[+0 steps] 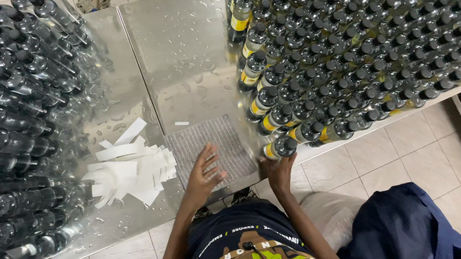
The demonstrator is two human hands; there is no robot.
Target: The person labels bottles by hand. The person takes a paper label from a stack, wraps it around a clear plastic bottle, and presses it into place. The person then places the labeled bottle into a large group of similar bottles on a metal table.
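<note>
Left hand (205,172) is laid flat, fingers spread, on a grey mesh mat (208,144) at the steel table's (183,52) near edge; nothing is gripped. Right hand (279,168) is closed around a yellow-labelled, black-capped bottle (280,148) at the front corner of the massed bottles (373,31). White paper strips (131,170) are piled just left of the mat.

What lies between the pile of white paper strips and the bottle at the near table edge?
In the head view, a grey ribbed mat lies between the white strips and the bottle, with the left hand resting on it.
</note>
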